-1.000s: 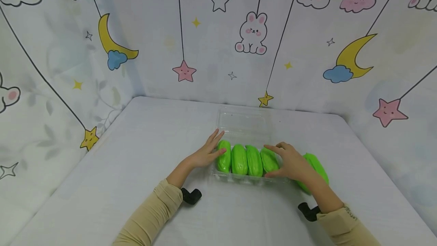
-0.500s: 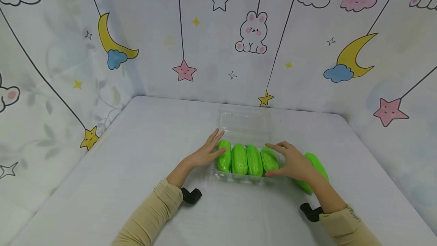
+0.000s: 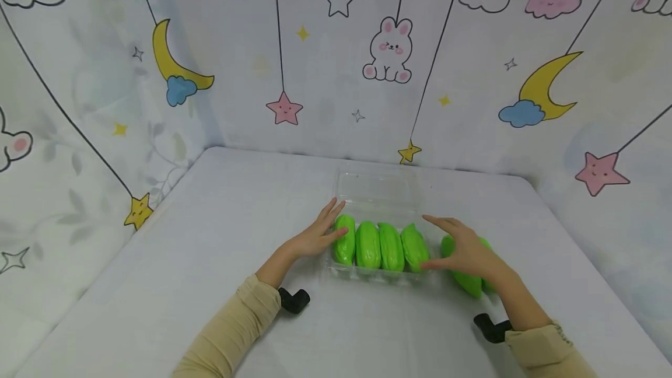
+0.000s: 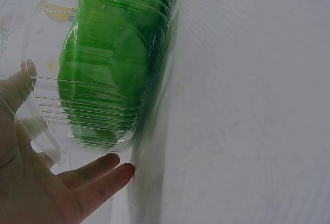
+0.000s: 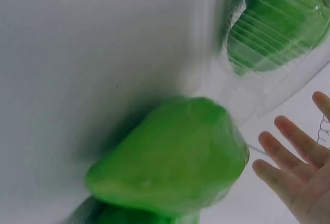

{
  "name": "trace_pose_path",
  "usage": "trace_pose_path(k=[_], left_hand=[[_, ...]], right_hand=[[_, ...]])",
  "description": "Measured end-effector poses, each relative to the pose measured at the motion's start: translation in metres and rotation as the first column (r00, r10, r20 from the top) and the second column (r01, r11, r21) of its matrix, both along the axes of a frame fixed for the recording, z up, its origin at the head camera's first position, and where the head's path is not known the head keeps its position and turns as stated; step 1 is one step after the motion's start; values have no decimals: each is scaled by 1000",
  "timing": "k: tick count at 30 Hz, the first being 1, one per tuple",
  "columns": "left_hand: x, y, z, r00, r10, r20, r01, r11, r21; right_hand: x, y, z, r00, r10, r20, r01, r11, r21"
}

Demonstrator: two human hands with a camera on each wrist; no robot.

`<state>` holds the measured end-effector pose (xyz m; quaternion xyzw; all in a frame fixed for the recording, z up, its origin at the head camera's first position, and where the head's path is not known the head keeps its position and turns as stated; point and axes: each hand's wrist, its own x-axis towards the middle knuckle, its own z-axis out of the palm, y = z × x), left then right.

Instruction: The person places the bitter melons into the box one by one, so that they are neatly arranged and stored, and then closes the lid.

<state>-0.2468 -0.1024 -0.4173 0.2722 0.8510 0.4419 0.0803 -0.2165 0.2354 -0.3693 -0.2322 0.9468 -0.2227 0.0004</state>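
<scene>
A clear plastic clamshell box (image 3: 362,273) holds several bright green, oblong, fruit-like pieces in a row. Along its left end lies my left hand (image 3: 312,240), fingers straight, the thumb reaching over the rim beside the leftmost green piece (image 3: 343,252). The left wrist view has that hand's fingers outside the ribbed wall. My right hand (image 3: 467,251) is spread at the box's right end, its thumb tip near the rightmost boxed green piece (image 3: 413,244), with nothing held. Beneath that hand, two more green pieces lie on the table, one (image 5: 175,157) large in the right wrist view, both partly hidden.
The box's transparent lid (image 3: 375,186) lies folded back toward the far side. A white cloth covers the table (image 3: 252,203), and a patterned curtain (image 3: 325,63) hangs behind it. Black wrist fittings (image 3: 295,301) show below each hand.
My right hand has drawn away to the right from the rightmost boxed piece, which now shows more fully. More of the loose pieces has come into sight. My left hand has stayed put.
</scene>
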Motion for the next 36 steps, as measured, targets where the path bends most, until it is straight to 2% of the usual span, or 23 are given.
trace_pose_path(k=[7, 25, 36], left_hand=[[-2, 0, 0, 1000, -6, -1, 6, 1000, -5], [-1, 1, 0, 1000, -6, 3, 6, 1000, 12], [-2, 1, 0, 1000, -9, 0, 9, 1000, 18]], right_hand=[[2, 13, 7, 999, -38, 36, 38, 999, -12], [7, 39, 12, 1000, -5, 24, 6, 999, -47], [8, 50, 10, 999, -25, 29, 27, 998, -57]])
